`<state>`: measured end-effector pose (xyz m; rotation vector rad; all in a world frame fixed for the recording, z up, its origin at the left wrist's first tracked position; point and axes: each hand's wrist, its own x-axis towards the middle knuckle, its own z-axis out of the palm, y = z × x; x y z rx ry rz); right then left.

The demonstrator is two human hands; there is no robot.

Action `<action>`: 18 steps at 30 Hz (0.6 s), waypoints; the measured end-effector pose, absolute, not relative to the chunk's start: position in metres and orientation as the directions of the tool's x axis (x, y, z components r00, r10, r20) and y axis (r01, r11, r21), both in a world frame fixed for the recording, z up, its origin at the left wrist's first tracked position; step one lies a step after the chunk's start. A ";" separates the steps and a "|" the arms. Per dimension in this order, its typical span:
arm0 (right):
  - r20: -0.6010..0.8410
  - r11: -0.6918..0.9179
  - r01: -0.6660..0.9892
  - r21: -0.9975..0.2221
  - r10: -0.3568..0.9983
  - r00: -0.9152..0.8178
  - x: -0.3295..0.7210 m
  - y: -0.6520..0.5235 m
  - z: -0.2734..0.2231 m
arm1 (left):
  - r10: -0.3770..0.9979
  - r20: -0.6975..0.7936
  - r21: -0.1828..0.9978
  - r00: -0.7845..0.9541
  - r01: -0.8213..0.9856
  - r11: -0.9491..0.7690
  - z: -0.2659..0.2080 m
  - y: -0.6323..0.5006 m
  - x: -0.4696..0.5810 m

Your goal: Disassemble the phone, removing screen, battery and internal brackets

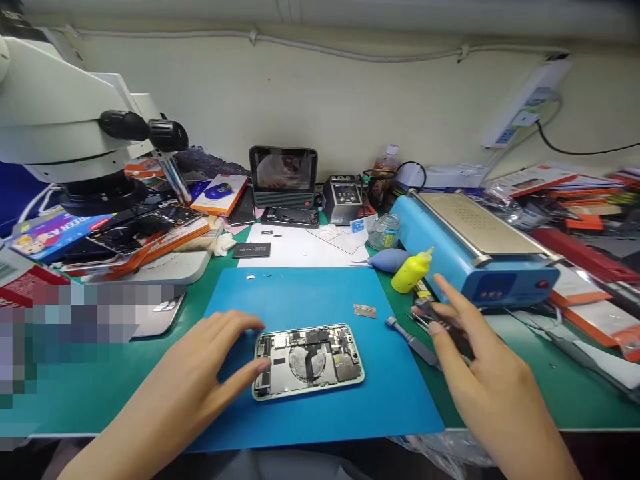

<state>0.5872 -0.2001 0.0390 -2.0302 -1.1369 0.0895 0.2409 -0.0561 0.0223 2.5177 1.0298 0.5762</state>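
An opened smartphone [293,370] lies face up on the blue work mat [310,423], its inner parts bare and a round coil with a dark flex cable in the middle. My left hand [205,363] is at its left end, thumb over the edge, index finger by the upper corner, the fingers apart. My right hand [493,373] hovers over hand tools right of the mat, thumb and index spread; whether its lower fingers touch a tool is hidden. Near it lie a grey-handled tool [413,341] and a small metal strip [365,311].
Behind my right hand stand a yellow squeeze bottle [413,270], a blue air blower [390,260] and a blue heating plate machine [450,247]. A microscope [75,120] overhangs the left. A phone battery [251,250] lies near a small screen [283,175]. Boxes crowd both sides.
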 end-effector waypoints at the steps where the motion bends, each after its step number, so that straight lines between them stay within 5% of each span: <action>1: 0.321 -0.300 0.761 -0.576 0.773 0.548 0.593 -0.201 0.038 | 0.712 0.239 0.460 0.660 0.569 -0.682 0.016 -0.059 0.237; 7: 0.450 -0.197 0.974 -0.114 0.864 0.227 0.605 -0.197 0.028 | 0.652 0.272 0.421 0.707 0.522 -0.742 -0.013 -0.064 0.227; 15: 0.524 -0.228 0.973 -0.024 0.826 0.206 0.617 -0.219 0.028 | 0.695 0.212 0.495 0.687 0.538 -0.682 -0.010 -0.065 0.229; 18: 0.504 -0.254 0.960 0.115 0.848 0.164 0.649 -0.237 0.020 | 0.687 0.180 0.526 0.704 0.522 -0.672 0.000 -0.066 0.232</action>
